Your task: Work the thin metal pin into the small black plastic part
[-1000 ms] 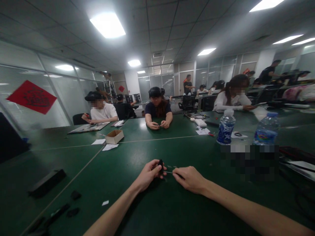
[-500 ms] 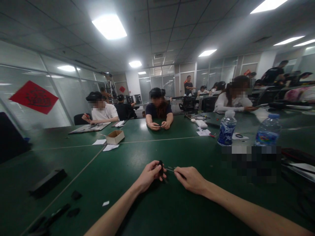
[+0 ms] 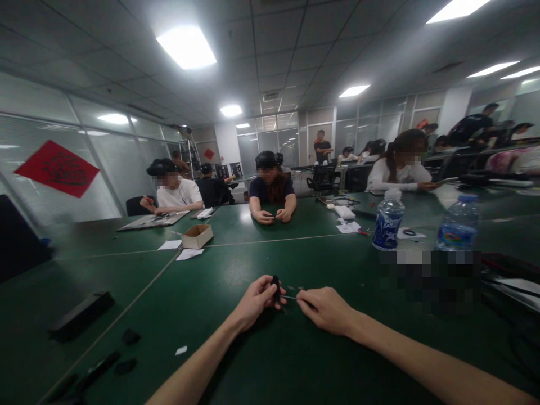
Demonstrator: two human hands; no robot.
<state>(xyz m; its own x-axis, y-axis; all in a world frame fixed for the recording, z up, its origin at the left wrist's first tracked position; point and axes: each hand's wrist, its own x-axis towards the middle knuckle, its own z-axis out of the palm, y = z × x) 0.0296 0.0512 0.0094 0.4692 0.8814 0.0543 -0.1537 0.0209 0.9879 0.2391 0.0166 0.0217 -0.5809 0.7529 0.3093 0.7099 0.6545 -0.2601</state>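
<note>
Over the green table (image 3: 236, 360), my left hand (image 3: 258, 301) is closed around a small black part (image 3: 275, 287), which stands upright between thumb and fingers. What kind of part it is, I cannot make out. My right hand (image 3: 323, 306) is closed on a thin metal rod (image 3: 289, 297); its handle end is hidden inside the fist. The rod points left, and its tip meets or lies very near the black part. Whether the tip sits inside the part cannot be seen.
At left lie a long black box (image 3: 82, 315) and several dark pieces (image 3: 125, 365), plus a white scrap (image 3: 181, 350). An open cardboard box (image 3: 197, 236) stands farther off. Two bottles (image 3: 387, 222) are at right. Across the table a person (image 3: 272, 191) works with both hands.
My right hand has shifted slightly left, and the rod's tip now sits a little lower against the black part. My left hand stays almost where it was.
</note>
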